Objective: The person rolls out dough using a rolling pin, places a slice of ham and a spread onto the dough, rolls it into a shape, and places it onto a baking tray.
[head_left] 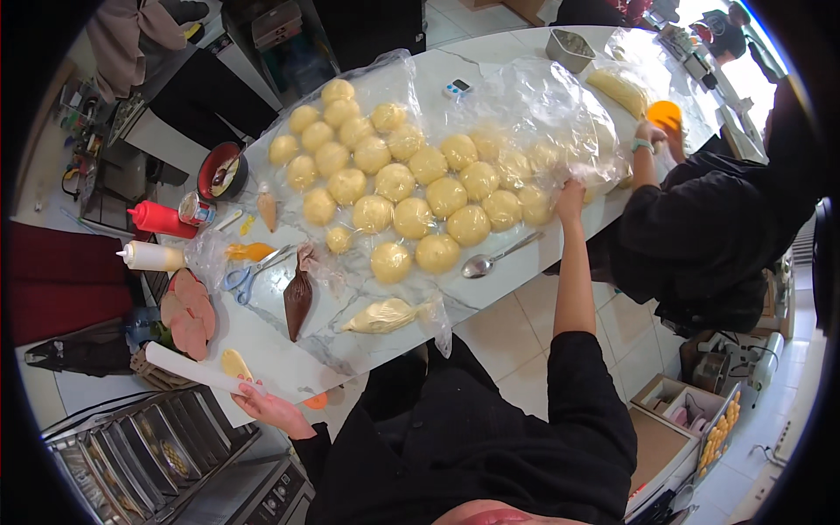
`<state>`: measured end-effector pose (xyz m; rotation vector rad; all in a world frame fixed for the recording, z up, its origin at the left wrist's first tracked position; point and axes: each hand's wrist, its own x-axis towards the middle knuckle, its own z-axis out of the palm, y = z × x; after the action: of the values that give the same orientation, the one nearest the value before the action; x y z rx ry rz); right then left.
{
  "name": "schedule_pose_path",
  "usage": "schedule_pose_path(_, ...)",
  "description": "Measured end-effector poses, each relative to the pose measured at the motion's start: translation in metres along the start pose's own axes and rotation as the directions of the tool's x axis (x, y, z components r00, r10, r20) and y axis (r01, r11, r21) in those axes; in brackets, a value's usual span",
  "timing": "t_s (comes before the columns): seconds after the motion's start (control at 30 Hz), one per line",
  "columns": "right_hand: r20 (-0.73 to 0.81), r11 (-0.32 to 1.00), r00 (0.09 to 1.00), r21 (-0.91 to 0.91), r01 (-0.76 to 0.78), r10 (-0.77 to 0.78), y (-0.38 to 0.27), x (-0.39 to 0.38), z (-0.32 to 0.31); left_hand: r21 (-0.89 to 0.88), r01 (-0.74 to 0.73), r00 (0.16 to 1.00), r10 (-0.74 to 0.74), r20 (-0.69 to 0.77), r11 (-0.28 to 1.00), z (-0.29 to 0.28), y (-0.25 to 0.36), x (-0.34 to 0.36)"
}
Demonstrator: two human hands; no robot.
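Observation:
My left hand (267, 409) is closed around the near end of a smooth white rolling pin (197, 367) at the table's left front corner. Over on the right, my right hand (570, 197) pinches the edge of a clear plastic sheet (534, 105). This sheet lies over many round pale-yellow dough balls (446, 197), spread in rows across the table. Just left of my right hand, several balls look blurred through the wrinkled plastic. A metal spoon (499, 255) rests near the table's front edge, and one small dough ball (338, 240) sits at the group's left side.
A co-worker at right holds an orange cup (663, 115). Piping bags, one brown (297, 302) and one cream (382, 316), blue-handled scissors (245, 282), squeeze bottles (153, 255), sliced meat (188, 315) and a red-rimmed bowl (223, 170) crowd the left. A tray rack (149, 455) stands lower left.

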<state>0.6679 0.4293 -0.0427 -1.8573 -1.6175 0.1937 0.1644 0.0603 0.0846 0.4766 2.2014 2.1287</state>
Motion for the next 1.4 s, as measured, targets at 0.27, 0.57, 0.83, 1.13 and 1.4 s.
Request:
schedule_pose_path(0.27,0.16,0.967,0.983,0.251,0.049,-0.092,0.079,0.036,0.012,-0.046,0.02,0.999,-0.022,-0.042,0.999,0.03,0.01,-0.01)
schedule_pose_path(0.57,0.563,0.849,0.813,-0.347,0.398,-0.151,-0.066,0.048,-0.053,-0.01,-0.028,0.996,0.027,-0.087,1.0,0.023,0.011,-0.018)
schedule_pose_path(0.83,0.443,0.744,0.808,-0.367,0.559,-0.389,0.011,0.062,-0.01,-0.037,0.013,0.997,-0.016,-0.077,0.999,0.031,0.011,-0.023)
schedule_pose_path(1.13,0.754,0.645,0.626,-0.381,0.663,-0.198,-0.036,0.091,-0.01,-0.066,-0.023,0.998,0.019,-0.052,0.998,0.029,0.006,-0.021)
schedule_pose_path(1.4,0.583,0.77,0.719,-0.233,0.594,-0.379,-0.064,0.067,-0.051,0.004,-0.013,0.998,0.013,-0.059,1.0,0.014,0.008,-0.022)
